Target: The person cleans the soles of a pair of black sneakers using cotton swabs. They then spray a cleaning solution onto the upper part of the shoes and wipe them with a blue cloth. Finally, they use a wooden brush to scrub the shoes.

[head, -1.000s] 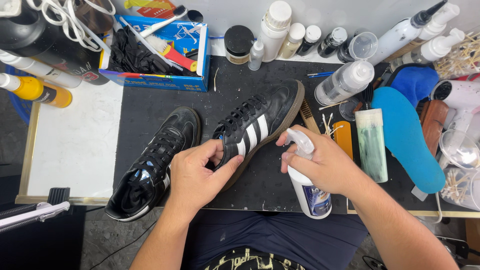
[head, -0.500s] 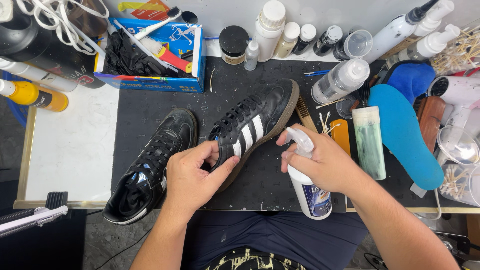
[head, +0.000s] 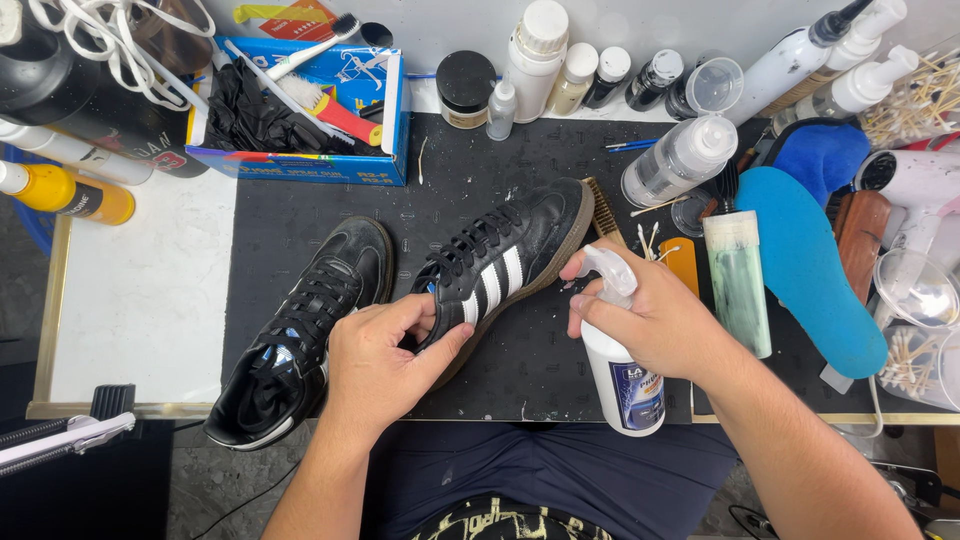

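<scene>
A black sneaker with white stripes [head: 510,255] lies tilted on the black mat [head: 540,370], toe toward the back right. My left hand [head: 385,355] grips its heel end. My right hand [head: 650,320] holds a white spray bottle [head: 625,375] just right of the sneaker, a finger on the trigger and the nozzle facing the shoe's side. A second black sneaker [head: 300,340] lies to the left, its heel over the table's front edge.
A blue box [head: 310,165] with black gloves and brushes stands at the back left. Several bottles and jars line the back. A blue insole [head: 810,270], a green tube [head: 740,285], a wooden brush and cotton swabs lie at the right.
Hands, striped sneaker and bottle keep nearly the same pose; the view has only shifted slightly.
</scene>
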